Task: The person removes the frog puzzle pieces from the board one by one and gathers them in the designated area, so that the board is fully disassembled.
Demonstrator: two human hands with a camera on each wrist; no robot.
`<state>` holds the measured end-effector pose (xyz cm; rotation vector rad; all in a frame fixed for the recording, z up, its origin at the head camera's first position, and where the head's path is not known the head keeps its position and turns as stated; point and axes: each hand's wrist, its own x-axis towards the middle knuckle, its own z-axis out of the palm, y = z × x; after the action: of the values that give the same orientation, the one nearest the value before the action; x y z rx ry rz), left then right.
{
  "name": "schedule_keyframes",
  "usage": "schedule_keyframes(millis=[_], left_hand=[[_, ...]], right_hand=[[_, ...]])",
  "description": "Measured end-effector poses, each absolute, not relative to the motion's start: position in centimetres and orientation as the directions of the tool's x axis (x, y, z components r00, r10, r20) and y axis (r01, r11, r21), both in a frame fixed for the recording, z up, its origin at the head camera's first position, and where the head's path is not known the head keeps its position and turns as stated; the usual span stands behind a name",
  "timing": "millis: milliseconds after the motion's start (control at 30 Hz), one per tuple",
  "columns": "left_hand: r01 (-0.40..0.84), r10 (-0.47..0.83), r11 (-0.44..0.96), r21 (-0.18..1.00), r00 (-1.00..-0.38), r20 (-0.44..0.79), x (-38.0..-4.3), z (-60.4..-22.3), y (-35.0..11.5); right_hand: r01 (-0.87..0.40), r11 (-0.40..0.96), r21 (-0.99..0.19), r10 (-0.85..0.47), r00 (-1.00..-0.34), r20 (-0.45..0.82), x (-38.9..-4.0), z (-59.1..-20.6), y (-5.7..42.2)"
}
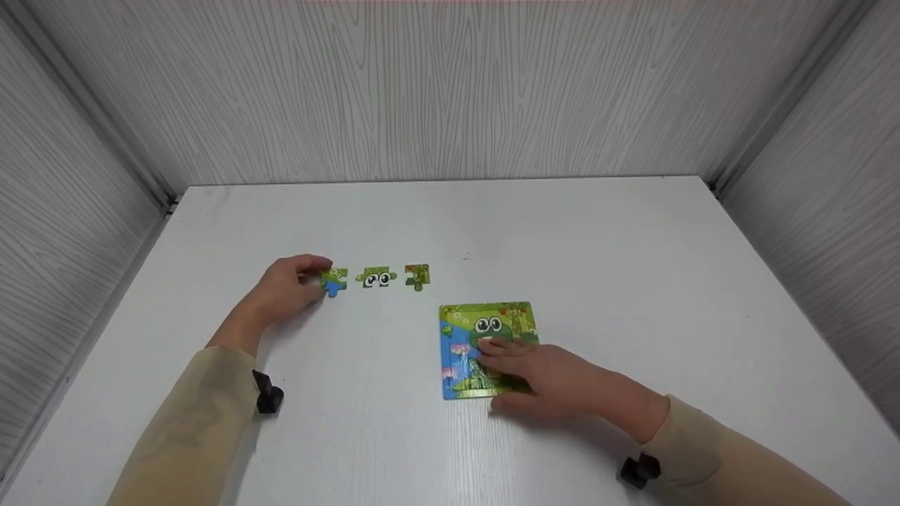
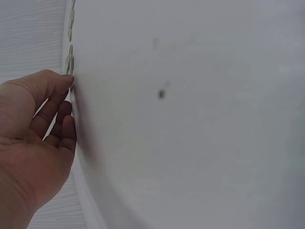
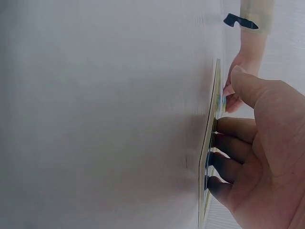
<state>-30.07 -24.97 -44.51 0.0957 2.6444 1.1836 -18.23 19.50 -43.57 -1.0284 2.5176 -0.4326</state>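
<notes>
Three loose jigsaw pieces lie in a row on the white table in the head view. My left hand (image 1: 285, 288) pinches the leftmost one, a green and blue piece (image 1: 335, 281), at its left side. Beside it lie a piece with cartoon eyes (image 1: 376, 277) and a green piece with a tree print (image 1: 418, 275). Nearer to me, my right hand (image 1: 555, 383) rests its fingertips on a square frog puzzle board (image 1: 457, 351), covering its lower right part. The right wrist view shows these fingers (image 3: 233, 129) touching the board's face, with the thumb held away from it.
The white tabletop (image 1: 633, 267) meets a grey wood-grain panel (image 1: 450, 91) at the back, with similar panels at left and right. A black clip (image 1: 267, 393) sits on the left sleeve and another black clip (image 1: 639, 469) on the right.
</notes>
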Motion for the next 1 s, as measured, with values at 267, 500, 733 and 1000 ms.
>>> schedule_keyframes(millis=[267, 500, 733, 1000], left_hand=[[0.002, 0.186, 0.673, 0.74, -0.968, -0.166, -30.21, -44.88, -25.18], [-0.028, 0.17, 0.672, 0.74, -0.967, -0.19, -30.21, -45.03, -25.23], [-0.034, 0.17, 0.666, 0.746, -0.966, -0.195, -30.23, -45.13, -25.26], [-0.024, 0.176, 0.674, 0.738, -0.966, -0.192, -30.07, -44.97, -25.29]], right_hand=[[-0.611, 0.665, -0.429, -0.73, -0.651, -0.206, -18.05, -43.44, 19.58], [-0.608, 0.666, -0.432, -0.73, -0.649, -0.213, -18.0, -43.36, 19.49], [-0.598, 0.675, -0.432, -0.723, -0.653, -0.226, -18.1, -43.37, 19.53], [-0.606, 0.667, -0.434, -0.73, -0.649, -0.215, -18.14, -43.45, 19.59]])
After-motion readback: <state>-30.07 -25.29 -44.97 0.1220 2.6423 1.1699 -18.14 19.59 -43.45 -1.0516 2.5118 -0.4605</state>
